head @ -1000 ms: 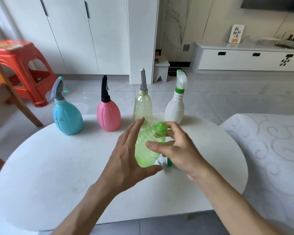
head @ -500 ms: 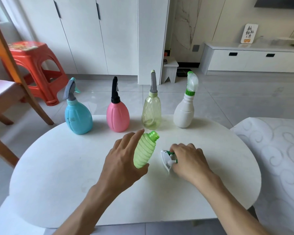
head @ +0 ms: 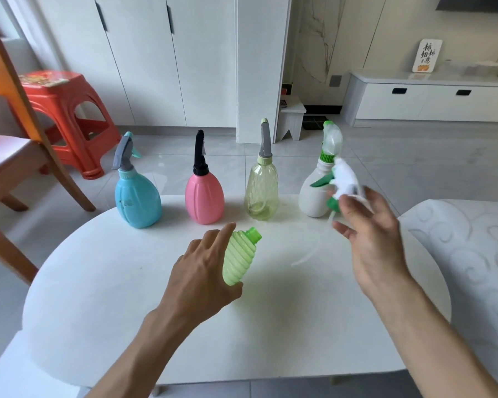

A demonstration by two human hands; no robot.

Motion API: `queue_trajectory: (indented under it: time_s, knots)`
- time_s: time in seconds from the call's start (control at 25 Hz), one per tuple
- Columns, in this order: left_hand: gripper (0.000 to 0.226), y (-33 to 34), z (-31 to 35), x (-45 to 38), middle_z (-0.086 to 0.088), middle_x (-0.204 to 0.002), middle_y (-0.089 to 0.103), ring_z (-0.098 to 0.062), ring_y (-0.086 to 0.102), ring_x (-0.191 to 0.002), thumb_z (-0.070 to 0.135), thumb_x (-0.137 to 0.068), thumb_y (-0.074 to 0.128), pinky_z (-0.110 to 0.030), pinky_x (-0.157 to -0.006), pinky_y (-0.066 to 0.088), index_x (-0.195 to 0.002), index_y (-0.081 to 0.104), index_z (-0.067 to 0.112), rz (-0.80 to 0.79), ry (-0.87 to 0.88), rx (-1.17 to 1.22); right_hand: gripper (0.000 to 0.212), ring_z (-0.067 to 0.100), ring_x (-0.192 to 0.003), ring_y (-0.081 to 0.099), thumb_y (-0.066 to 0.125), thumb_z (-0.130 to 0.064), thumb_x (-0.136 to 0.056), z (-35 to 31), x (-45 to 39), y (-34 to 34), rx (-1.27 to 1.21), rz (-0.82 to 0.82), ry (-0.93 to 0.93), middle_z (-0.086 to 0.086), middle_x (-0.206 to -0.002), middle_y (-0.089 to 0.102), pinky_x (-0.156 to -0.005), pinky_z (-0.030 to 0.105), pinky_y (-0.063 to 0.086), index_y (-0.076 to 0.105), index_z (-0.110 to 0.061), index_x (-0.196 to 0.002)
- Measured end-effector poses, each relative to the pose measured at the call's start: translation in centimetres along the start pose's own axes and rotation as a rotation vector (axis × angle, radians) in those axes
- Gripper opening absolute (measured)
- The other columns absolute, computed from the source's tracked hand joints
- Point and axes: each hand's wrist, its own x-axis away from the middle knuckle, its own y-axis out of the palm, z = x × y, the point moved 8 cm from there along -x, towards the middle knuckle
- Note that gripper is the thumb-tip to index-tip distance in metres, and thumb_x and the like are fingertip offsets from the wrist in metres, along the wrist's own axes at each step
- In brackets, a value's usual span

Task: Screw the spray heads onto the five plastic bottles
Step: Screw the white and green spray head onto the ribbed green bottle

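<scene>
1. The green bottle point(head: 239, 257), neck open, is being gripped by the left hand point(head: 202, 271) above the table point(head: 98, 282).
2. The last spray head point(head: 344, 182), right of the bottle, is being pinched by the right hand point(head: 368, 234).
3. Its tube is judged to need threading into the neck next.
</scene>
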Motion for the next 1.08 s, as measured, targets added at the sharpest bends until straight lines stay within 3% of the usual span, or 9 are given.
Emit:
queue_trajectory:
  time_s: [0.16, 0.44, 0.76, 0.84, 0.96, 1.08]
  knots:
    - [0.101, 0.1, -0.2, 0.2, 0.008, -0.142, 0.047, -0.023, 0.053, -0.112, 0.045, -0.066, 0.078, -0.036, -0.079, 0.05, -0.152, 0.027, 0.028, -0.02, -0.002, -0.003, 0.01, 0.011, -0.099, 0.066, 0.055, -0.026, -0.099, 0.5, -0.9, -2.0, -0.275, 0.068, 0.136, -0.006, -0.114, 0.074, -0.088, 0.034, 0.046, 0.061, -0.033, -0.103]
    - [0.099, -0.1, 1.6, 0.5, 0.007, -0.137, 0.052, -0.022, 0.056, -0.109, 0.041, -0.064, 0.081, -0.034, -0.078, 0.051, -0.15, 0.034, 0.026, 0.014, 0.095, 0.025, 0.01, 0.012, -0.104, 0.065, 0.053, -0.03, -0.1, 1.3, -0.8, -1.8, -0.345, 0.085, 0.189, -0.012, -0.113, 0.074, -0.088, 0.035, 0.046, 0.061, -0.032, -0.105]
    - [0.099, 0.0, 2.5, 0.5, 0.006, -0.137, 0.053, -0.023, 0.056, -0.11, 0.041, -0.064, 0.082, -0.035, -0.08, 0.052, -0.15, 0.036, 0.025, 0.013, 0.142, 0.033, 0.012, 0.01, -0.095, 0.065, 0.051, -0.028, -0.101, 2.0, 0.3, 0.7, -0.287, -0.021, 0.167, -0.013, -0.11, 0.074, -0.084, 0.034, 0.044, 0.062, -0.032, -0.105]
    - [0.099, 0.0, 2.7, 0.6, 0.006, -0.137, 0.053, -0.023, 0.056, -0.11, 0.041, -0.063, 0.082, -0.036, -0.081, 0.053, -0.15, 0.036, 0.025, 0.019, 0.153, 0.043, 0.014, 0.012, -0.1, 0.064, 0.052, -0.03, -0.099, 2.8, 1.0, 1.8, -0.272, -0.069, 0.183, -0.012, -0.114, 0.074, -0.083, 0.034, 0.044, 0.063, -0.031, -0.109]
    - [0.098, -0.2, 3.2, 0.5, 0.007, -0.137, 0.053, -0.021, 0.056, -0.109, 0.041, -0.064, 0.082, -0.034, -0.082, 0.052, -0.149, 0.036, 0.025, 0.037, 0.167, 0.078, 0.034, 0.015, -0.109, 0.065, 0.056, -0.039, -0.09, 4.4, 3.1, 4.2, -0.175, -0.198, 0.177, -0.007, -0.123, 0.071, -0.082, 0.034, 0.047, 0.061, -0.029, -0.122]
    - [0.098, -0.7, 3.2, 0.4, 0.008, -0.138, 0.053, -0.018, 0.055, -0.112, 0.042, -0.064, 0.082, -0.029, -0.087, 0.049, -0.149, 0.037, 0.026, 0.058, 0.151, 0.131, 0.039, 0.022, -0.118, 0.063, 0.057, -0.04, -0.088, 5.3, 4.7, 6.0, -0.133, -0.29, 0.176, -0.001, -0.127, 0.07, -0.088, 0.04, 0.05, 0.064, -0.026, -0.124]
